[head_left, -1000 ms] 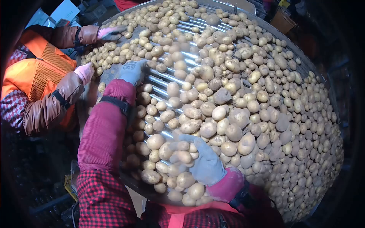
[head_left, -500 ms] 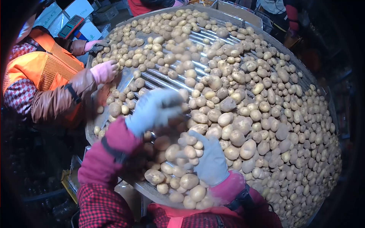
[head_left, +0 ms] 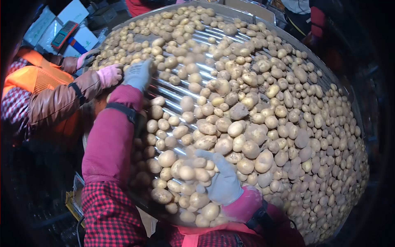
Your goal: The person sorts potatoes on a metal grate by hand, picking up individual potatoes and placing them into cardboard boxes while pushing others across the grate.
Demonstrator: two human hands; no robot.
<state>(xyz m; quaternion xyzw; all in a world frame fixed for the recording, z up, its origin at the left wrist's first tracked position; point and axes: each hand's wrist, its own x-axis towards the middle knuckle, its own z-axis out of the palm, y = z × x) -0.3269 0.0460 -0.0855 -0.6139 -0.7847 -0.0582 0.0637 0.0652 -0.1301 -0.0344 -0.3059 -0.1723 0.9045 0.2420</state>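
Loose potatoes (head_left: 263,160) in many sizes cover a broad table with metal rollers (head_left: 168,88). My right hand (head_left: 224,179), in a grey glove, is low in the middle, curled round several small potatoes (head_left: 200,174) against its thumb and fingers. Under and beside it lie larger potatoes (head_left: 199,199). My left hand (head_left: 138,75), gloved in grey too, reaches out to the upper left among the potatoes there. Its back faces me and its fingertips are hidden, so its grip does not show.
At the left stands a co-worker in an orange vest (head_left: 37,74), whose pink-gloved hand (head_left: 110,75) is close to my left hand. Behind are white boxes (head_left: 73,11) and a red-and-grey device (head_left: 64,34). Other people are at the far edge. The table's raised rim (head_left: 230,11) curves round the back.
My left hand has moved away from me, up and left, from above the rollers to the potatoes near the co-worker. My right hand stays nearly in place with its small potatoes. The view has shifted slightly.
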